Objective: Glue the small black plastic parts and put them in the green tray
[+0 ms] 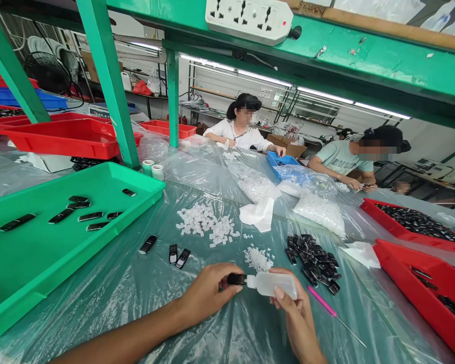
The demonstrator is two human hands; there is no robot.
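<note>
My left hand (207, 290) is closed, pinching a small black plastic piece (235, 279) between thumb and fingers. A translucent white squeeze bottle (275, 284) lies sideways in my right hand (298, 318), which is wrapped round its body. The bottle's tip points left and meets the right end of the black piece; the exact contact is too small to make out. Just beyond my hands are a heap of tiny white bits (258, 259) and a pile of black pieces (313, 260). Right of the bottle lies a pink-handled tool with a thin metal shaft (322, 302).
A green tray (79, 265) at left holds several black pieces. Red trays (409, 298) stand at right. White plastic pieces (202, 222) and filled clear bags (320, 212) lie farther back. Two people work across the table. A green frame with a power strip (249, 20) crosses overhead.
</note>
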